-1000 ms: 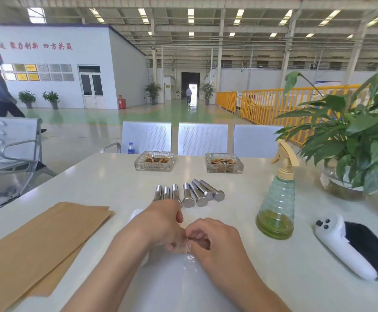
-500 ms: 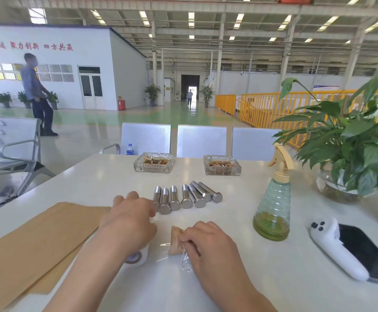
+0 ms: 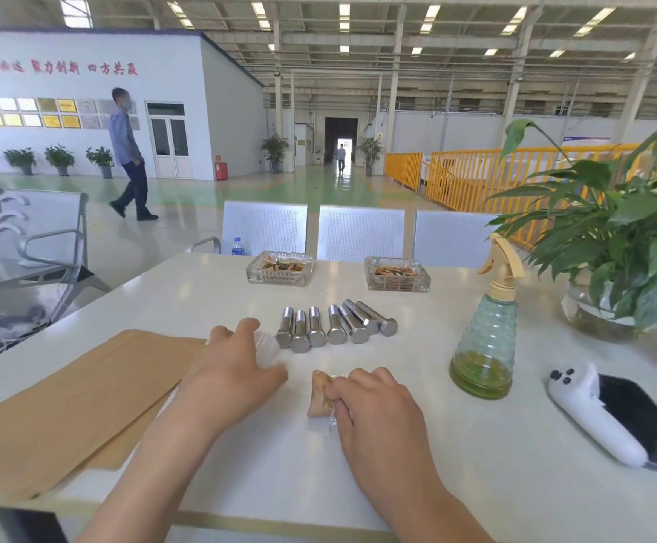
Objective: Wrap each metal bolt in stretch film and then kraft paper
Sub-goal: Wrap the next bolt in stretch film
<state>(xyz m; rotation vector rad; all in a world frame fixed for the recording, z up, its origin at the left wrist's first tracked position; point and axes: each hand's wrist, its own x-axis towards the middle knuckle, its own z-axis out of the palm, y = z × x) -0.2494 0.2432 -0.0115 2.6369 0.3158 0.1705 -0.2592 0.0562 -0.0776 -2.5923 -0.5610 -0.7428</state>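
— How much room is there on the table [image 3: 417, 484]?

— Its near edge runs along the bottom of the view under both forearms, and the left edge slants away past the kraft paper [image 3: 72, 401], which lies flat at the left and reaches close to that corner. White tabletop is bare between the two arms and to the right of the right hand [image 3: 373, 413], as far as the spray bottle [image 3: 483, 346]. Beyond the bottle sit a white controller [image 3: 593, 417] on a dark phone [image 3: 644, 421] and a potted plant [image 3: 612, 244] at the right edge. Two glass ashtrays [image 3: 279, 268] stand near the far edge.

— And the bolts?

— Seven bare bolts [image 3: 334, 325] lie in a row in the middle of the table, heads toward the person, shafts pointing away. The left ones run straight away; the right ones fan out, tilting to the left at their far ends.

— Where are they from the hands?

— Just beyond and between them. The leftmost head is right beside the fingertips of the left hand [image 3: 236, 370].

— What is that hand doing?

— It lies palm down with its fingers curved over a roll of stretch film [image 3: 266, 346], which shows clear at the fingertips.

— And the right?

— Its fingers are curled, pinching a small paper-wrapped bundle [image 3: 319, 393] against the table. The bundle's long axis runs away from the person, its far end a twisted point. A crumple of clear film [image 3: 332, 423] shows under the thumb side.
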